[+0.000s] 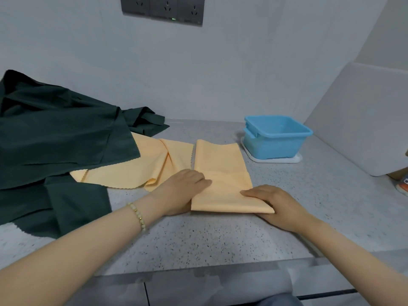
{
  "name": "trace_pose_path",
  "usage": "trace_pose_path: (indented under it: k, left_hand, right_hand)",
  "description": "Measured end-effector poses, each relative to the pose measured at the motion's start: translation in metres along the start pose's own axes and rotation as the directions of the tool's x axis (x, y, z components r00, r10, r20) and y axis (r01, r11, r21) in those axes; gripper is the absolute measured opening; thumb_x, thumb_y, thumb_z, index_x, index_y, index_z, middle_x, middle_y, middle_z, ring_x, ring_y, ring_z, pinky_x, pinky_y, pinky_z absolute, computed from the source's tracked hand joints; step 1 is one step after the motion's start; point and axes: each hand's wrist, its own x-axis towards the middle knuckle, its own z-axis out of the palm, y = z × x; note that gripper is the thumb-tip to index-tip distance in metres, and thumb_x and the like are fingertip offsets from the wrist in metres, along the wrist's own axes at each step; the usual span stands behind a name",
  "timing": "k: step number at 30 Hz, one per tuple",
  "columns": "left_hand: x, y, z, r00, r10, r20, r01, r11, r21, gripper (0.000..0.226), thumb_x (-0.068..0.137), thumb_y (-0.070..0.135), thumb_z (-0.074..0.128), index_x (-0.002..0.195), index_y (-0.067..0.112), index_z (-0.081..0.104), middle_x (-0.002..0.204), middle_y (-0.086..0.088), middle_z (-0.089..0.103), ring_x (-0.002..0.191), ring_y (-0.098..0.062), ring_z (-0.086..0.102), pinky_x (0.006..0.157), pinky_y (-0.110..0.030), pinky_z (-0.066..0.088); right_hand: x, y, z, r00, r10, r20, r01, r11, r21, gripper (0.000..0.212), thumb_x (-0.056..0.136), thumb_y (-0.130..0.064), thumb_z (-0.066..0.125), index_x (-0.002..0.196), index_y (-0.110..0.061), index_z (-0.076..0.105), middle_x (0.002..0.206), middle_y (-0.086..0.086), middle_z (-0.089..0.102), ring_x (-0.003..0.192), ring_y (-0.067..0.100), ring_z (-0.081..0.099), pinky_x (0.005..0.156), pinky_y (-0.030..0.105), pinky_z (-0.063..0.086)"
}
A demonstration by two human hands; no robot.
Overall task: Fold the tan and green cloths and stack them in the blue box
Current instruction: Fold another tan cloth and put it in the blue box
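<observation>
A tan cloth (220, 173) lies folded into a long rectangle on the speckled counter (198, 235). My left hand (183, 191) holds its near left edge, fingers on top and thumb tucked beneath. At the near right corner my right hand (278, 206) grips it the same way, with the corner lying over the hand. A second tan cloth (136, 166) lies crumpled to the left, partly under a heap of dark green cloths (55, 140). The blue box (278, 138) stands empty at the back right.
The blue box sits on a white tray (276, 160). A white board (364, 120) leans against the right wall. A bank of grey wall sockets (163, 9) is mounted above. The counter's front edge (198, 268) runs close to me.
</observation>
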Motion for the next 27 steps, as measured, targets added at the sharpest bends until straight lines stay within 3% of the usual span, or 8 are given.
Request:
trace_pose_path:
  k: [3,6,9,15,18,21,24,27]
  left_hand:
    - [0.012,-0.002,0.003,0.995,-0.025,0.093,0.019,0.997,0.072,0.064,0.097,0.011,0.038,0.152,0.012,0.007,0.157,-0.007,0.015,0.144,-0.023,0.014,0.117,-0.030,0.004]
    - [0.016,0.001,0.008,0.983,-0.024,0.184,0.003,0.994,0.112,0.062,0.101,0.014,0.030,0.152,0.010,-0.005,0.161,-0.008,-0.002,0.147,-0.026,0.002,0.119,-0.034,-0.001]
    - [0.009,0.005,0.007,0.974,-0.003,0.225,-0.025,0.993,0.118,0.065,0.099,0.010,0.030,0.152,0.012,-0.007,0.160,-0.008,-0.005,0.147,-0.029,-0.004,0.119,-0.036,-0.005]
    - [-0.023,0.015,0.020,0.988,0.111,0.111,-0.100,0.991,-0.093,0.077,0.090,0.013,0.049,0.152,0.028,0.006,0.159,-0.001,0.012,0.143,-0.021,0.016,0.116,-0.029,0.005]
    - [-0.019,0.016,0.015,0.981,-0.108,0.163,0.168,0.892,-0.420,0.049,0.090,0.029,0.056,0.138,0.033,0.043,0.141,0.004,0.047,0.127,-0.017,0.045,0.090,-0.010,0.031]
    - [-0.013,0.010,0.002,0.955,-0.263,0.137,0.293,0.772,-0.564,0.029,0.093,0.028,0.042,0.109,0.014,0.062,0.105,0.002,0.062,0.103,-0.024,0.059,0.067,-0.015,0.035]
    - [-0.002,0.009,-0.013,0.912,-0.398,0.101,0.350,0.624,-0.698,0.053,0.097,0.051,0.017,0.077,0.016,0.051,0.070,0.003,0.053,0.073,-0.021,0.057,0.060,-0.025,0.037]
    - [0.009,0.014,-0.016,0.812,-0.574,0.104,0.457,0.516,-0.724,0.056,0.096,0.059,0.024,0.062,0.017,0.041,0.057,0.002,0.044,0.054,-0.015,0.044,0.052,-0.028,0.031]
  right_hand:
    - [0.016,0.008,0.000,0.999,-0.053,0.001,0.053,0.993,-0.105,0.044,0.087,-0.015,0.063,0.130,-0.019,0.058,0.111,0.008,0.061,0.103,0.027,0.056,0.088,0.035,0.043]
    - [0.026,0.020,0.003,0.996,-0.079,0.030,0.083,0.979,-0.185,0.045,0.096,-0.019,0.050,0.140,-0.027,0.045,0.149,0.003,0.037,0.141,0.021,0.026,0.116,0.034,0.018]
    - [0.025,0.022,0.009,0.984,-0.091,0.150,0.116,0.979,-0.166,0.053,0.097,-0.029,0.045,0.147,-0.028,0.027,0.156,-0.010,0.014,0.146,0.008,0.000,0.119,0.026,-0.003]
    - [-0.011,0.007,0.024,0.995,-0.098,0.027,0.096,0.992,0.079,0.053,0.086,-0.047,0.052,0.136,-0.034,0.043,0.144,-0.019,0.037,0.137,-0.004,0.027,0.115,0.019,0.010]
    - [-0.006,0.003,0.023,0.994,0.090,0.059,-0.098,0.983,0.153,0.038,0.089,-0.039,0.057,0.127,-0.040,0.053,0.127,-0.030,0.048,0.128,-0.008,0.039,0.104,0.008,0.023]
    - [0.002,-0.001,0.009,0.981,0.192,0.039,-0.195,0.940,0.278,0.029,0.082,-0.026,0.061,0.090,-0.054,0.065,0.089,-0.031,0.065,0.087,-0.012,0.060,0.077,0.013,0.046]
    - [0.014,-0.007,-0.005,0.941,0.332,-0.064,-0.272,0.854,0.443,0.025,0.076,-0.040,0.057,0.073,-0.018,0.066,0.068,0.003,0.066,0.061,0.016,0.059,0.069,0.041,0.052]
    - [0.038,-0.002,-0.004,0.876,0.481,0.006,-0.415,0.749,0.516,0.049,0.086,-0.047,0.061,0.077,0.001,0.065,0.070,0.009,0.066,0.068,0.027,0.061,0.066,0.031,0.044]
